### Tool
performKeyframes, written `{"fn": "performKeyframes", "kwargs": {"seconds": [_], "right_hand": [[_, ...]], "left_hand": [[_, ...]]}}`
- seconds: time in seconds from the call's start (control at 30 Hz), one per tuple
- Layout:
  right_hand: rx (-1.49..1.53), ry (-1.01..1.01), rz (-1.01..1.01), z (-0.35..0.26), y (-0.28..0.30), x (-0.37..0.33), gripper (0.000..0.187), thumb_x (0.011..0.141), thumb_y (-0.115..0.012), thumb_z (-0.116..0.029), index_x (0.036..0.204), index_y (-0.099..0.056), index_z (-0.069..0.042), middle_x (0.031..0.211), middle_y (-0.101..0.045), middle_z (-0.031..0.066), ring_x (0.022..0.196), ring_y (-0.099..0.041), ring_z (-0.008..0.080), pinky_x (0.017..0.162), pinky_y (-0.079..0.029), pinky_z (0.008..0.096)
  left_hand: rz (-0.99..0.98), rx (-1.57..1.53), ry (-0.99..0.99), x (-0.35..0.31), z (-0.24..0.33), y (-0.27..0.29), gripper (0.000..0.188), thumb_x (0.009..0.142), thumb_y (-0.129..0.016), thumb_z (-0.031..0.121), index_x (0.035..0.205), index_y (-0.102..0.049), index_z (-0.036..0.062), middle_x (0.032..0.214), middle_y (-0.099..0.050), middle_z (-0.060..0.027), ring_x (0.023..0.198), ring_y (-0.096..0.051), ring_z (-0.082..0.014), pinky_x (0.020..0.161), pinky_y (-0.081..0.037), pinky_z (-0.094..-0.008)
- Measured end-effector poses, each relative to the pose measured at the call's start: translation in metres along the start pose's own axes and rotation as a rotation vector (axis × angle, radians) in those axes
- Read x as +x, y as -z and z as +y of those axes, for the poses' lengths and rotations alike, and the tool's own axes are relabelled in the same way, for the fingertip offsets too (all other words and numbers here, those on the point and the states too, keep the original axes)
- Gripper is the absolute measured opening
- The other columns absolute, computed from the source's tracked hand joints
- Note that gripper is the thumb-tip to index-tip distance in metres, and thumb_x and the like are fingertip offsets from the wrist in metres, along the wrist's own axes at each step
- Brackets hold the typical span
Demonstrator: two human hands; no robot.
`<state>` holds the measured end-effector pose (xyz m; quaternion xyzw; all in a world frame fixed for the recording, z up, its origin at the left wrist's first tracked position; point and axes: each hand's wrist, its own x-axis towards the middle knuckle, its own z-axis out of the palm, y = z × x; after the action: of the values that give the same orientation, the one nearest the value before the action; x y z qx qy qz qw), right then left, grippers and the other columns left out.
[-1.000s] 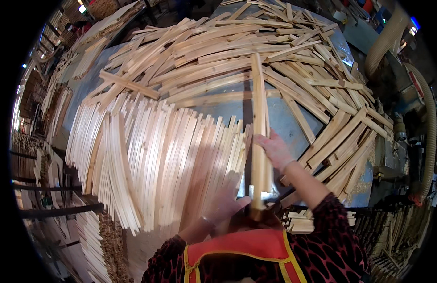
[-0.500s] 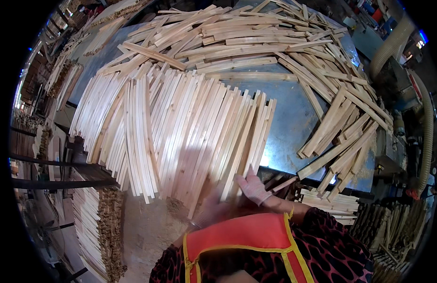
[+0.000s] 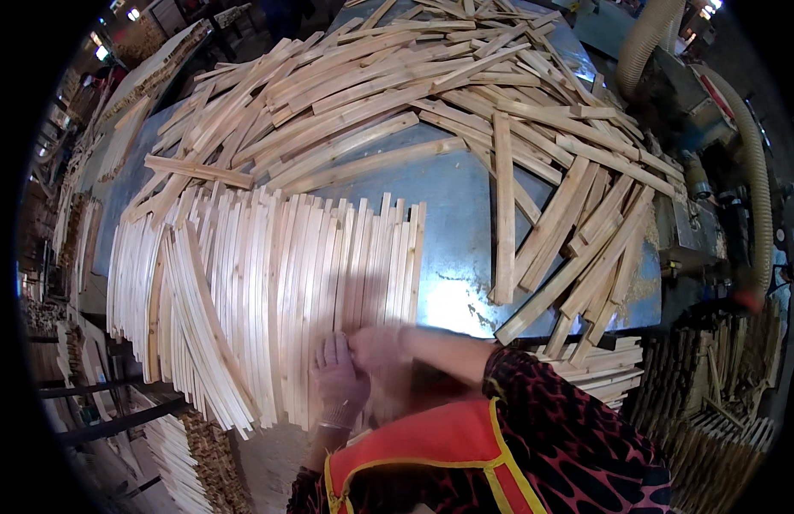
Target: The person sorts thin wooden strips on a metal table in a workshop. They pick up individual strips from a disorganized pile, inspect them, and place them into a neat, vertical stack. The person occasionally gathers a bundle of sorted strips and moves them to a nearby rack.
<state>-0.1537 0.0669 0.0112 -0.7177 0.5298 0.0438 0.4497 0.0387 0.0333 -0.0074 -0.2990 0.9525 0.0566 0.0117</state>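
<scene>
Many pale wooden strips (image 3: pixel 298 283) lie side by side in a long row on the metal table, their near ends toward me. My left hand (image 3: pixel 339 377), in a light glove, rests on the near part of the row, fingers stretched forward over the strips. My right hand (image 3: pixel 382 349) is just beside it, reaching across from the right and smeared by motion; its fingers cannot be made out. Toward the left of the row, several strips (image 3: pixel 200 330) lie slanted on top of the others.
A large loose heap of wooden strips (image 3: pixel 354 90) curves across the far side and right of the metal table (image 3: pixel 453 223). Stacked strips (image 3: pixel 598 377) sit below the table's right edge. A ribbed hose (image 3: pixel 751 163) hangs at the right. Another stack (image 3: pixel 213 445) stands at lower left.
My right hand has moved left from the row's right end to beside my left hand. One strip now stands lengthwise at the heap's right part. The view has shifted.
</scene>
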Motion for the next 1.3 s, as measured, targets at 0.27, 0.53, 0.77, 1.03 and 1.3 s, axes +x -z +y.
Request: {"fn": "performKeyframes", "kwargs": {"seconds": [0.27, 0.53, 0.77, 1.03, 1.3], "right_hand": [[-0.010, -1.150, 1.383, 0.238, 0.030, -0.186, 0.068, 0.079, -0.083, -0.022, 0.139, -0.056, -0.004, 0.123, -0.063, 0.0242, 0.123, -0.060, 0.0438, 0.102, -0.054, 0.0528], [0.935, -0.621, 1.519, 0.137, -0.020, -0.095, 0.097, 0.087, -0.075, -0.022, 0.166, -0.027, 0.008, 0.142, -0.060, 0.0339, 0.126, -0.064, 0.0376, 0.110, -0.051, 0.0427], [0.771, -0.381, 0.741, 0.025, -0.046, 0.011, 0.059, 0.107, -0.055, -0.032, 0.152, -0.047, 0.006, 0.113, -0.074, 0.0311, 0.104, -0.071, 0.0463, 0.098, -0.055, 0.0483], [0.702, -0.320, 0.889, 0.100, 0.016, -0.080, 0.056, 0.095, -0.065, -0.043, 0.134, -0.063, -0.003, 0.123, -0.070, 0.0304, 0.116, -0.069, 0.0457, 0.101, -0.054, 0.0513], [-0.159, -1.017, 1.155, 0.268, 0.163, -0.175, 0.056, 0.092, -0.074, -0.033, 0.138, -0.057, -0.005, 0.129, -0.070, 0.0230, 0.117, -0.068, 0.0451, 0.104, -0.053, 0.0524]], "left_hand": [[0.093, 0.106, -0.052, 0.040, -0.018, 0.003, 0.068, 0.077, -0.069, 0.021, 0.140, -0.055, -0.0015, 0.146, -0.051, -0.0239, 0.138, -0.046, -0.0453, 0.119, -0.036, -0.0585], [0.170, 0.139, -0.073, 0.029, -0.029, -0.014, 0.072, 0.084, -0.069, 0.036, 0.143, -0.054, -0.0018, 0.148, -0.050, -0.0243, 0.140, -0.044, -0.0455, 0.121, -0.033, -0.0587], [-0.053, -0.088, -0.105, 0.035, -0.034, -0.004, 0.084, 0.094, -0.068, 0.054, 0.157, -0.047, 0.0026, 0.163, -0.045, -0.0203, 0.154, -0.036, -0.0436, 0.128, -0.025, -0.0585], [-0.026, 0.085, -0.189, 0.054, -0.008, 0.021, 0.065, 0.087, -0.069, 0.031, 0.146, -0.057, 0.0087, 0.149, -0.055, -0.0165, 0.139, -0.049, -0.0397, 0.120, -0.035, -0.0563], [0.165, -0.033, -0.218, 0.064, -0.009, 0.026, 0.052, 0.068, -0.068, 0.016, 0.119, -0.063, 0.0106, 0.117, -0.059, -0.0118, 0.110, -0.056, -0.0350, 0.098, -0.045, -0.0522]]}}
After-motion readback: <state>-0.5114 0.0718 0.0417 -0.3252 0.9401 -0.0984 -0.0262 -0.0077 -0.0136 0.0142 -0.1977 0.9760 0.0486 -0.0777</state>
